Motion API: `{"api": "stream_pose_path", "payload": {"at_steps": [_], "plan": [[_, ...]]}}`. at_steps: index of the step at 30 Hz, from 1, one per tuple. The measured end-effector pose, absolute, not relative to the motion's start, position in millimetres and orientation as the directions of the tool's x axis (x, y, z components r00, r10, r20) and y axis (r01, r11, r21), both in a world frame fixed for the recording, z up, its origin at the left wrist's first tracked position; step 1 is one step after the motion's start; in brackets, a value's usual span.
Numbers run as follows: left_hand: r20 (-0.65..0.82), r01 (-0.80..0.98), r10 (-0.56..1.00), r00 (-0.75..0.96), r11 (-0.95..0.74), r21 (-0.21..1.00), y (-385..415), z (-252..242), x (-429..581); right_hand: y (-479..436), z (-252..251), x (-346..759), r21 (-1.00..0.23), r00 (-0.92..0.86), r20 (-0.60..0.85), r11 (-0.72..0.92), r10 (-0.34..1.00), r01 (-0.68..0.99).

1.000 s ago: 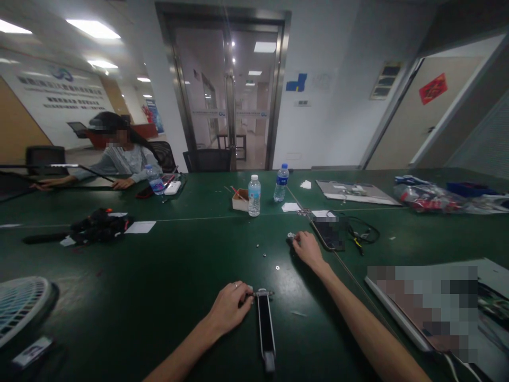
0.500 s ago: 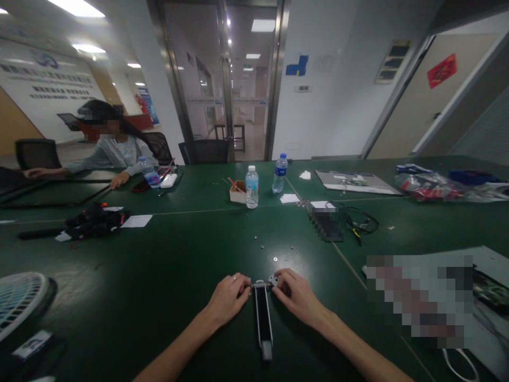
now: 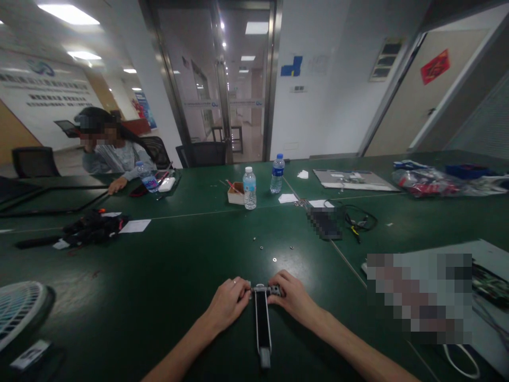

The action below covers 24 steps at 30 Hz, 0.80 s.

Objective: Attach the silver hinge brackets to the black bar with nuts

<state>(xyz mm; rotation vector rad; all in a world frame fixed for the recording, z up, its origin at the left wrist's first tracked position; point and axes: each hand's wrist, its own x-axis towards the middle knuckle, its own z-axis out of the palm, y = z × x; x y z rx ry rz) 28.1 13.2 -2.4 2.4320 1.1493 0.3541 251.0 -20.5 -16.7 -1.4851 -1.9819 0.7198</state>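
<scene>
A long, narrow device with a metal frame and black middle (image 3: 262, 321) lies lengthwise in front of me, its grey block end (image 3: 264, 358) towards me. Across its far end runs a short metal crosspiece; its exact kind is unclear. My left hand (image 3: 230, 300) pinches the left end of that crosspiece, with the fingertips partly hiding it. On the other side, my right hand (image 3: 292, 297) is closed on a small metal bracket with holes (image 3: 275, 290), at the crosspiece's right end. Just beyond lie a small ring-shaped washer (image 3: 274, 260) and several tiny metal pieces.
Two water bottles (image 3: 249, 188) and a small box (image 3: 235, 195) stand ahead. Cables (image 3: 360, 220) and a light panel with a circuit board (image 3: 491, 284) lie to the right. A racket-like item (image 3: 19, 307) is at left. Another person (image 3: 119, 154) sits across the table.
My right fingers have shifted on the bracket, which has turned and now lies in line with the crosspiece. My left hand stays put. The other person has raised one hand to the head.
</scene>
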Motion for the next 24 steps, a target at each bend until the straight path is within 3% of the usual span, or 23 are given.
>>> {"api": "stream_pose_path", "payload": {"at_steps": [7, 12, 17, 24], "plan": [[0.061, 0.667, 0.777, 0.627, -0.576, 0.473, 13, -6, 28, -7, -2, 271, -0.688, -0.431, 0.048, 0.343, 0.901, 0.639], [0.060, 0.668, 0.774, 0.630, -0.579, 0.467, 13, -5, 27, 26, 12, 287, -0.542, -0.240, 0.066, 0.237, 0.968, 0.806], [0.053, 0.671, 0.773, 0.633, -0.581, 0.460, 12, -2, 28, 53, 8, 278, -0.399, -0.196, -0.051, 0.160, 0.979, 0.903], [0.028, 0.680, 0.771, 0.637, -0.578, 0.452, 12, 1, 29, 48, 19, 279, -0.452, -0.313, -0.143, 0.219, 0.939, 0.865]]}}
